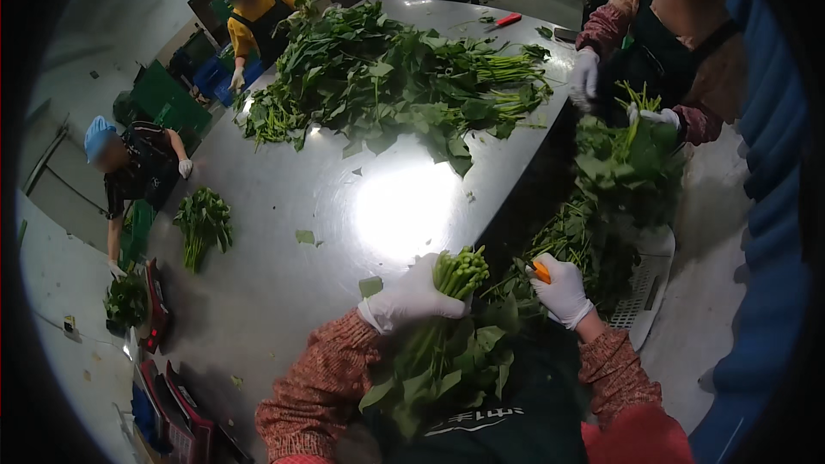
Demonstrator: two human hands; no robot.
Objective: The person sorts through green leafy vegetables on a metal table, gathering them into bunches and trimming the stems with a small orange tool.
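Note:
My left hand (412, 294), in a white glove, grips a bunch of leafy greens (461, 275) around the stems. The stem ends point up and away from me, while the leaves hang down before my dark apron. Gloved as well, my right hand (564, 291) is closed around a small orange-handled tool (541, 272); its blade cannot be made out. That hand is to the right of the bunch, apart from its stem ends. Just beyond it, loose greens (580, 232) lie in and over a white perforated plastic basket (635, 299).
A large pile of greens (387, 77) covers the far part of the metal table (271, 296). A red-handled cutting tool (507, 21) lies behind it. Another bunch (202, 225) and a red scale (155, 309) are at left. Co-workers stand around; one at right holds greens (631, 148).

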